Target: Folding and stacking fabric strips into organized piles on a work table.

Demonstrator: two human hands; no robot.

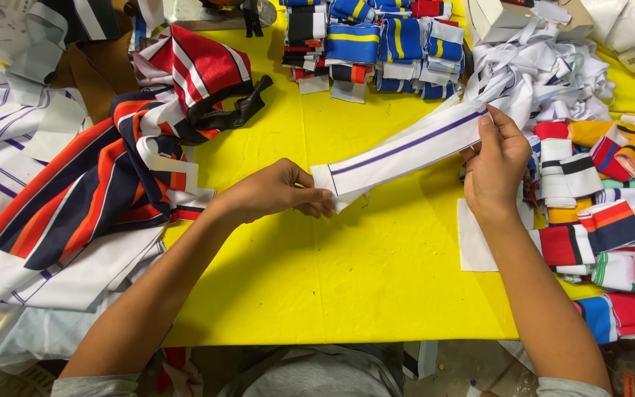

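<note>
A long white fabric strip with a purple stripe is stretched slantwise above the yellow table. My left hand pinches its near, lower end. My right hand grips the strip further up, close to a heap of loose white strips. The strip's far end runs into that heap. Both hands are closed on the same strip, and it hangs slightly above the tabletop between them.
Striped red, orange, navy and white fabric pieces are piled at the left. Folded blue and yellow knit bands are stacked at the back. Many coloured ribbed bands lie at the right, with a white fabric square beside them.
</note>
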